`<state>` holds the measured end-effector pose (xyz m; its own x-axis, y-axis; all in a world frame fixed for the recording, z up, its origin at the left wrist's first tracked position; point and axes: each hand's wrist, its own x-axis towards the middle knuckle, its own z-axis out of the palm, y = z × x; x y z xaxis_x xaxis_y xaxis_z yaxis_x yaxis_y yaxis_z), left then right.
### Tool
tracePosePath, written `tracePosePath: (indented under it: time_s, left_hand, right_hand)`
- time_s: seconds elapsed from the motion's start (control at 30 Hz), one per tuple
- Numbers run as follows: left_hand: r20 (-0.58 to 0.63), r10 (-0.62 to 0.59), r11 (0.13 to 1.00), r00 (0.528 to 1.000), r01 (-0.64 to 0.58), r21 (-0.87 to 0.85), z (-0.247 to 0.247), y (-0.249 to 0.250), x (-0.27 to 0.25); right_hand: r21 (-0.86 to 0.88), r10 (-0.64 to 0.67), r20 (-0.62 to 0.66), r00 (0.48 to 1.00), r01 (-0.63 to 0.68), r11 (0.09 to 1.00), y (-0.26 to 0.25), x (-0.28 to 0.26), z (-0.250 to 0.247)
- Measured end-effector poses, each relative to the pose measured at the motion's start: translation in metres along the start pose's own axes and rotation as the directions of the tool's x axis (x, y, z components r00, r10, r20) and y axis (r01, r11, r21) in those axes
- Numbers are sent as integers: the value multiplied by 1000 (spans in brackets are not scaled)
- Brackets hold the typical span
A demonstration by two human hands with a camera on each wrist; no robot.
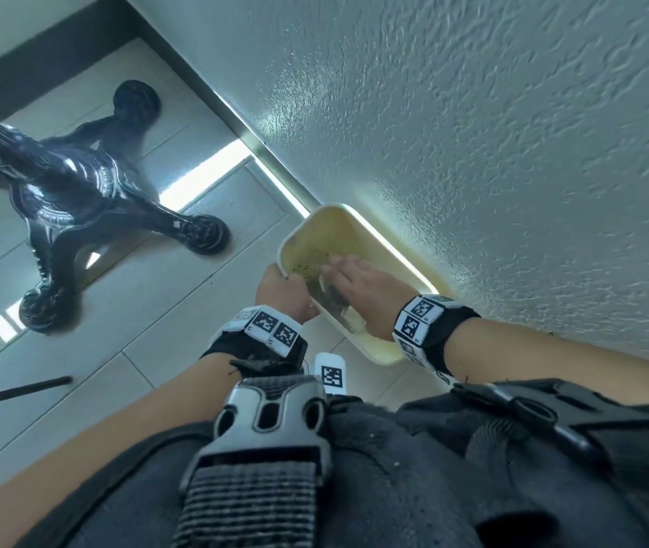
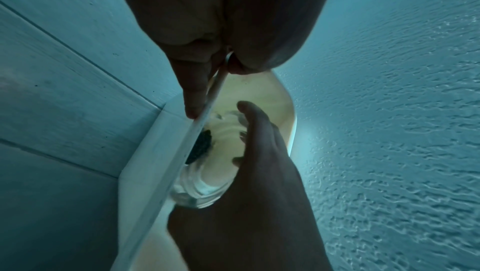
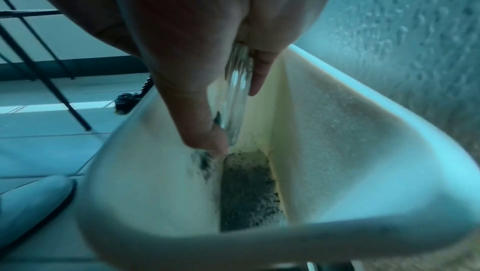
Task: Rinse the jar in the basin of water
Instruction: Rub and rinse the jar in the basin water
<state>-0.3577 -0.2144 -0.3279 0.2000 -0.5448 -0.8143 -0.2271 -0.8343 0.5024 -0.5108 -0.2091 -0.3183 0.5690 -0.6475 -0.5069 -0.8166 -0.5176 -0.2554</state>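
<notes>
A cream plastic basin (image 1: 396, 249) sits on the tiled floor against a textured wall. It holds shallow water with dark specks (image 3: 246, 189) settled at the bottom. My left hand (image 1: 281, 294) grips the basin's left rim, thumb and fingers pinching the edge (image 2: 215, 82). My right hand (image 1: 358, 282) reaches down inside the basin and holds a clear glass jar (image 3: 239, 94) between thumb and fingers. The jar (image 2: 197, 189) lies low in the basin, close to the left wall. The right hand covers most of the jar (image 1: 328, 296) in the head view.
The textured wall (image 1: 512, 152) runs along the basin's right side. A black ornate stand base (image 1: 77, 183) with round feet is on the floor to the left, and a thin black rod (image 1: 14, 393) lies nearer me. A white tag (image 1: 330, 373) sits below the basin.
</notes>
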Motion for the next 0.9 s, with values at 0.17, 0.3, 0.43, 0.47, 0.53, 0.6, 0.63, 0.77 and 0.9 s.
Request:
tracePosePath:
  time_s: [0.17, 0.3, 0.43, 0.47, 0.53, 0.6, 0.63, 0.77, 0.9]
  left_hand:
    - [-8, -39, 990, 999, 38, -133, 3, -2, -1]
    - [8, -41, 991, 999, 42, -127, 3, 2, -5]
    - [4, -45, 984, 999, 45, -172, 2, 3, -5]
    - [3, -45, 982, 999, 45, -181, 3, 1, -5]
    - [28, -46, 984, 999, 50, -170, 2, 3, -8]
    - [42, -42, 985, 998, 49, -167, 2, 4, -9]
    - [52, -43, 987, 998, 51, -153, 2, 4, -9]
    - [36, -7, 992, 999, 11, -123, 3, 1, -7]
    - [47, -26, 982, 999, 34, -185, 6, -4, -3]
  right_hand:
    - [152, -25, -32, 999, 30, 988, 4, -4, 0]
    - [298, 19, -31, 999, -9, 954, 9, -9, -1]
    - [369, 53, 4, 999, -50, 928, 10, -9, 2]
    - [358, 51, 20, 999, -55, 932, 10, -9, 3]
    - [309, 38, 39, 999, -48, 950, 10, -9, -1]
    - [246, 48, 19, 999, -52, 968, 13, -9, -8]
    - [206, 58, -3, 998, -56, 977, 15, -9, -10]
    - [146, -51, 27, 998, 46, 988, 11, -7, -4]
    - [136, -39, 21, 999, 36, 990, 8, -10, 3]
